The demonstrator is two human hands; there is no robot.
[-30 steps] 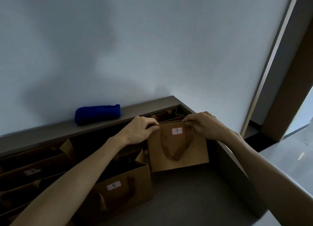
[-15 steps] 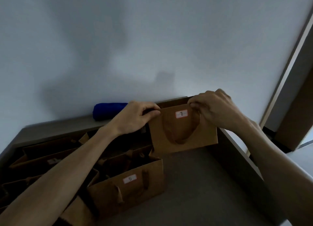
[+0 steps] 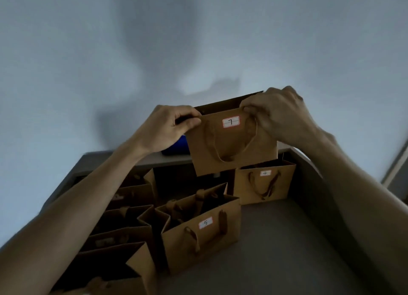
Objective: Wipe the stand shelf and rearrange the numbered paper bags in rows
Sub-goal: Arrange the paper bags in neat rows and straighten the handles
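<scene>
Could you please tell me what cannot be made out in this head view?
- Blue cloth: mostly hidden behind bag 7 and the left hand.
- Left-side bags' labels: too dark and blurred.
- Label beside bag 5, on the rear-right bag: too small.
- Right hand covers bag 7's corner.

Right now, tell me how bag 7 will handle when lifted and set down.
Bag 7 probably weighs little: the left hand and right hand carry it by pinching its top rim. Its flat, uncreased front suggests fairly stiff paper. Narrow and seemingly empty, it may tip when set on the shelf.
</scene>
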